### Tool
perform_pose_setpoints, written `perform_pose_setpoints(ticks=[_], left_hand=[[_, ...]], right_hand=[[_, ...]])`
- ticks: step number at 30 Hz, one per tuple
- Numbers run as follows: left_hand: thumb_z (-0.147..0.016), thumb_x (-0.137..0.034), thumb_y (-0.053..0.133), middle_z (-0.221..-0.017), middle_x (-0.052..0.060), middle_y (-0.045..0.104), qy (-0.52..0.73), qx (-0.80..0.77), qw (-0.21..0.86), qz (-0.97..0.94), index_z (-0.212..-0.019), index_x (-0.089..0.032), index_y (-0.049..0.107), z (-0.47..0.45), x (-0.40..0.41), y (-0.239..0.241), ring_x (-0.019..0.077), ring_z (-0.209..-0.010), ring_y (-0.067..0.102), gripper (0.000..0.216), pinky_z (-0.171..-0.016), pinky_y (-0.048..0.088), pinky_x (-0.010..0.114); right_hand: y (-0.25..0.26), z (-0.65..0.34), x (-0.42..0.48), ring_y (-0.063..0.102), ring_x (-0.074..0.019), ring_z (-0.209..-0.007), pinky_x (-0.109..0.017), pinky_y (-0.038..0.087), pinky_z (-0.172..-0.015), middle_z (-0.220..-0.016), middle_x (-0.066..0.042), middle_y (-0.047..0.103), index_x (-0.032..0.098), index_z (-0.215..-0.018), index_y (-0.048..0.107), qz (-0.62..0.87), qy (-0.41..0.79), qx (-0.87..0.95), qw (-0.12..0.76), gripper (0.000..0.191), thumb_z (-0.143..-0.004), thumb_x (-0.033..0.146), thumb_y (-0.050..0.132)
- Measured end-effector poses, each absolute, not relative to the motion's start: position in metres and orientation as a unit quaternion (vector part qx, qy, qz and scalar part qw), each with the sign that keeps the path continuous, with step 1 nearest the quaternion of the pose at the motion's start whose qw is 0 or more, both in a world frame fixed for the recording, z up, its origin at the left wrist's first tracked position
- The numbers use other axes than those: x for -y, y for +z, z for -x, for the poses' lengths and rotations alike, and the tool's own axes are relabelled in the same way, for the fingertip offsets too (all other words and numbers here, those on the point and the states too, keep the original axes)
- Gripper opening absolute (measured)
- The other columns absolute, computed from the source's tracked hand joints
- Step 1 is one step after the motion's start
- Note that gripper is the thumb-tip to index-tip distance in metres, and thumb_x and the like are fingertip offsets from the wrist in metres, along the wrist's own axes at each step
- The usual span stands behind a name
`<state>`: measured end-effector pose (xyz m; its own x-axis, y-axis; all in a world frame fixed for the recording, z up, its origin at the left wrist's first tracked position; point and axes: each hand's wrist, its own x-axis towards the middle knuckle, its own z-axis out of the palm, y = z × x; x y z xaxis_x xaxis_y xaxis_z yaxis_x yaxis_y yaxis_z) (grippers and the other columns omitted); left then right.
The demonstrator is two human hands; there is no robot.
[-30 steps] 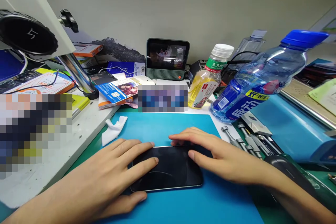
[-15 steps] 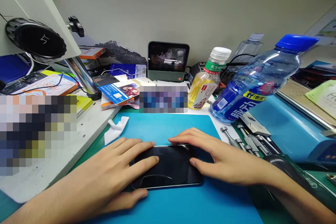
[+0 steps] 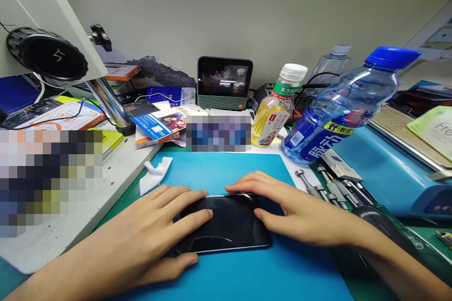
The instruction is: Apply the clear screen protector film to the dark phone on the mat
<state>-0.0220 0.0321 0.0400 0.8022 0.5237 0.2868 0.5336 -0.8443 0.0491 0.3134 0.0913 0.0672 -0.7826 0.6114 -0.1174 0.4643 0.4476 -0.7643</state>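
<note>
A smartphone with a dark, glossy screen lies sideways on the blue mat. My left hand grips its left end: the thumb is at the near edge, the index finger rests on the glass, and other fingers reach the far edge. At the right end my right hand holds it too, thumb on the screen and fingers along the far edge. The phone's right and left ends are partly hidden by my hands. A crumpled white wipe lies on the mat beyond my left hand.
Left stands a microscope stand on a white base. Behind the mat are small boxes and a screen device. To the right are a yellow drink bottle, a blue-capped bottle, screwdrivers and a blue machine.
Both hands keep nearly the same hold on the smartphone, which stays in place. The whole view has shifted very slightly.
</note>
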Motion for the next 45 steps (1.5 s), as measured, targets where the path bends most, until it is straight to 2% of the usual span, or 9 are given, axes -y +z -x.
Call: perform_pose_setpoints(ticks=[3, 5, 9, 24, 31, 36, 41, 45], left_hand=[[-0.101, -0.028, 0.076, -0.154, 0.014, 0.073, -0.147, 0.279, 0.015, 0.949, -0.150, -0.021, 0.066, 0.0223, -0.0323, 0.0403, 0.0374, -0.127, 0.075, 0.051, -0.100, 0.066, 0.050], [-0.101, -0.029, 0.077, -0.154, 0.012, 0.073, -0.150, 0.284, 0.012, 0.947, -0.150, -0.022, 0.066, 0.0226, -0.0321, 0.0399, 0.0359, -0.129, 0.074, 0.051, -0.103, 0.065, 0.048], [-0.102, -0.030, 0.078, -0.155, 0.011, 0.072, -0.154, 0.288, 0.002, 0.945, -0.152, -0.024, 0.066, 0.0234, -0.0320, 0.0389, 0.0332, -0.131, 0.072, 0.051, -0.107, 0.064, 0.044], [-0.100, -0.028, 0.079, -0.154, 0.013, 0.073, -0.149, 0.283, 0.004, 0.947, -0.151, -0.022, 0.066, 0.0234, -0.0327, 0.0398, 0.0347, -0.129, 0.074, 0.053, -0.104, 0.065, 0.046], [-0.095, -0.023, 0.080, -0.155, 0.014, 0.073, -0.134, 0.277, 0.015, 0.951, -0.151, -0.020, 0.064, 0.0219, -0.0326, 0.0421, 0.0396, -0.128, 0.075, 0.058, -0.098, 0.069, 0.055], [-0.095, -0.023, 0.080, -0.155, 0.014, 0.073, -0.135, 0.277, 0.015, 0.951, -0.152, -0.021, 0.063, 0.0213, -0.0327, 0.0409, 0.0396, -0.127, 0.076, 0.059, -0.098, 0.069, 0.056], [-0.095, -0.022, 0.079, -0.155, 0.012, 0.073, -0.134, 0.278, 0.018, 0.951, -0.153, -0.022, 0.062, 0.0221, -0.0323, 0.0394, 0.0396, -0.128, 0.076, 0.061, -0.098, 0.069, 0.055], [-0.095, -0.024, 0.079, -0.156, 0.012, 0.072, -0.133, 0.281, 0.022, 0.950, -0.155, -0.023, 0.061, 0.0229, -0.0319, 0.0388, 0.0392, -0.128, 0.076, 0.062, -0.098, 0.068, 0.055]], right_hand=[[0.0680, -0.3126, -0.0911, 0.065, -0.0277, -0.142, -0.049, 0.051, -0.124, -0.153, -0.011, 0.069, 0.027, -0.157, 0.065, 0.321, 0.421, 0.843, 0.093, 0.050, -0.109, 0.025, 0.055], [0.0672, -0.3110, -0.0902, 0.065, -0.0277, -0.141, -0.049, 0.051, -0.124, -0.151, -0.011, 0.071, 0.026, -0.156, 0.067, 0.327, 0.424, 0.838, 0.100, 0.046, -0.111, 0.029, 0.055], [0.0641, -0.3095, -0.0894, 0.065, -0.0298, -0.141, -0.050, 0.052, -0.124, -0.151, -0.011, 0.070, 0.028, -0.155, 0.068, 0.338, 0.431, 0.830, 0.107, 0.049, -0.109, 0.045, 0.070], [0.0653, -0.3135, -0.0923, 0.063, -0.0272, -0.145, -0.047, 0.050, -0.125, -0.154, -0.011, 0.068, 0.027, -0.157, 0.065, 0.304, 0.424, 0.849, 0.087, 0.047, -0.110, 0.027, 0.059], [0.0654, -0.3124, -0.0919, 0.061, -0.0291, -0.147, -0.048, 0.048, -0.126, -0.156, -0.012, 0.067, 0.027, -0.157, 0.066, 0.317, 0.429, 0.841, 0.089, 0.050, -0.111, 0.045, 0.069], [0.0695, -0.3136, -0.0927, 0.061, -0.0282, -0.148, -0.048, 0.047, -0.126, -0.156, -0.011, 0.068, 0.026, -0.155, 0.067, 0.299, 0.436, 0.845, 0.073, 0.042, -0.114, 0.032, 0.058], [0.0698, -0.3152, -0.0950, 0.060, -0.0259, -0.150, -0.043, 0.045, -0.128, -0.158, -0.010, 0.068, 0.023, -0.154, 0.067, 0.294, 0.449, 0.840, 0.081, 0.045, -0.113, 0.024, 0.050], [0.0684, -0.3160, -0.0958, 0.062, -0.0257, -0.148, -0.044, 0.044, -0.130, -0.157, -0.008, 0.069, 0.024, -0.153, 0.069, 0.329, 0.461, 0.820, 0.087, 0.048, -0.111, 0.021, 0.047]])
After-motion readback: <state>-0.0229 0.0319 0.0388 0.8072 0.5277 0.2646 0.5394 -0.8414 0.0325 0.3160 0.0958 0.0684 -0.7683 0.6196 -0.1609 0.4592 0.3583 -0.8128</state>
